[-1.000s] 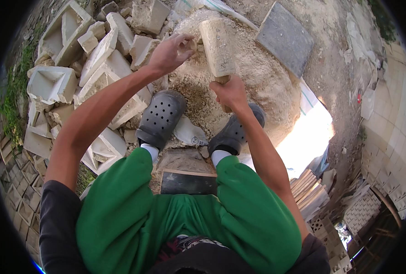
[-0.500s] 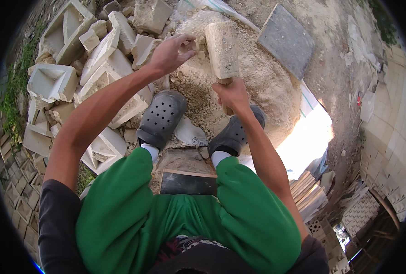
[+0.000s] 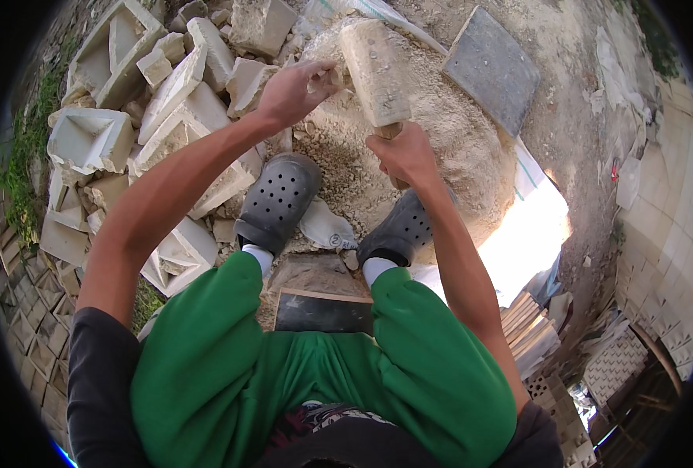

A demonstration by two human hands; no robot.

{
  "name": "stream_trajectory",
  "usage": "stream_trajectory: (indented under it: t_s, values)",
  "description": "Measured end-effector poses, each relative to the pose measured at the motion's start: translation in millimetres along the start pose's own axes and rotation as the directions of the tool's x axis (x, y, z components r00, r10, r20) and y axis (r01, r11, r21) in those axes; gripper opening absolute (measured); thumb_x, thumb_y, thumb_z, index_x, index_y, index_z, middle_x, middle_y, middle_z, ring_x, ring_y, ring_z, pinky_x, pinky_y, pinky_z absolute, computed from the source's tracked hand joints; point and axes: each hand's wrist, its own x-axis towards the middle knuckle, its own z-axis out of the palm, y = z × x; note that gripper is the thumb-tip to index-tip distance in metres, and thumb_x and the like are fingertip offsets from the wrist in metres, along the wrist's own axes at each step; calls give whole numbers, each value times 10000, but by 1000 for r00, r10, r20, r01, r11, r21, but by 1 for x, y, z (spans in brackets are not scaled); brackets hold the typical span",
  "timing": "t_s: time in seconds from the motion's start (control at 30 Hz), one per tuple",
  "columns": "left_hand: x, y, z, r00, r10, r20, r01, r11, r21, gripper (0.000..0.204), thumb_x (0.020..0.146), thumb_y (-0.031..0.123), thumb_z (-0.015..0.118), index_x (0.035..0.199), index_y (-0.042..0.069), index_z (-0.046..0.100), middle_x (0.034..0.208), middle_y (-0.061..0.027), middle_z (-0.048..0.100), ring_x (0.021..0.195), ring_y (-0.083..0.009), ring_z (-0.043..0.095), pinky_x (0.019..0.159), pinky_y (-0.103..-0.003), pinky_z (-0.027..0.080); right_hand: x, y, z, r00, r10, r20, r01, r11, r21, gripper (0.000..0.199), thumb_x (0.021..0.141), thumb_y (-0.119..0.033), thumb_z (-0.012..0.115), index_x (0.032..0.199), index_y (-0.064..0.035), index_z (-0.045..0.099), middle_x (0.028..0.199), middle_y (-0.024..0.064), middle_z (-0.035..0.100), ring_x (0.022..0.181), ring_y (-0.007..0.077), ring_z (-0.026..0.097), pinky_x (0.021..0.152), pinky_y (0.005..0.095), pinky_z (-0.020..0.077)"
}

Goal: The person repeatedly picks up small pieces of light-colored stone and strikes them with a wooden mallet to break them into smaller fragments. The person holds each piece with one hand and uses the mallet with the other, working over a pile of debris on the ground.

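While the person sits with both feet in grey perforated clogs (image 3: 278,201) planted at the edge of a pale rubble mound (image 3: 455,148), the right hand (image 3: 405,154) is clenched around the wooden handle of a stone-coloured mallet (image 3: 374,72), whose blocky head stands raised above the mound, tilted slightly left. The left hand (image 3: 292,92) reaches out beside the mallet head, fingers curled on a small pale chunk that is too hidden to make out. Broken white blocks (image 3: 179,93) lie heaped to the left, a dark flat slab (image 3: 493,69) beyond the mound
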Motion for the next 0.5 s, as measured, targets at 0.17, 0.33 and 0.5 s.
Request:
stream_trajectory:
  t_s: [0.17, 0.33, 0.5]
  values:
    - [-3, -10, 9, 988, 109, -106, -104, 993, 53, 465, 917, 360, 730, 1341, 180, 661, 1188, -112, 716, 1008, -306, 703, 878, -420, 559, -7, -15, -16, 980, 200, 13, -198, 976, -89, 367, 764, -270, 738, 963, 38, 710, 683, 113, 692, 593, 217, 702, 584, 350, 551]
    - [-5, -14, 9, 991, 44, -123, -41, 999, 31, 497, 893, 375, 750, 1326, 146, 667, 1149, -119, 736, 995, -309, 714, 863, -401, 562, -20, -56, -37, 996, -29, -87, 25, 999, -39, 418, 740, -320, 754, 940, 46, 725, 765, 194, 731, 708, 313, 741, 665, 397, 561]
    - [-4, -10, 12, 989, -42, -145, 31, 997, -75, 550, 854, 409, 784, 1296, 102, 676, 1054, -122, 763, 943, -295, 731, 841, -377, 561, -6, -23, 5, 996, 0, -88, -4, 999, -51, 401, 746, -316, 749, 954, 27, 731, 763, 198, 729, 739, 346, 741, 692, 414, 570]
